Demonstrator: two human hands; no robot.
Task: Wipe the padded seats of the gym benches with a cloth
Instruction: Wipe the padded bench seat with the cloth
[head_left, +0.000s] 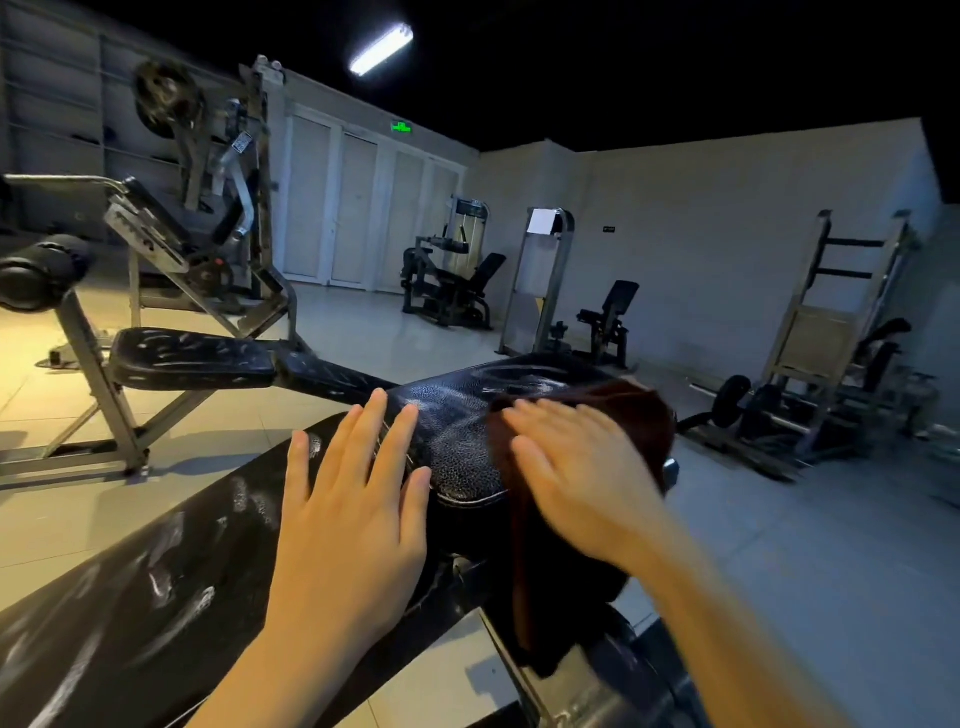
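The padded seat (457, 431), black and pebbled, sits at the near end of the closest bench, meeting the long back pad (156, 582) that runs toward the lower left. A dark brown cloth (623, 410) lies over the seat's right edge, part of it hanging down the side. The right hand (582, 467) lies flat on the cloth with fingers straight, pressing it to the seat; it is blurred, so I judge a wiping stroke is under way. The left hand (353, 499) rests open across the seam where seat and back pad meet, fingers spread, gripping nothing. The seat's left part still looks uncovered by the cloth, so the next stroke should sweep toward the left edge. A second bench (192, 358) stands beyond, on the left.
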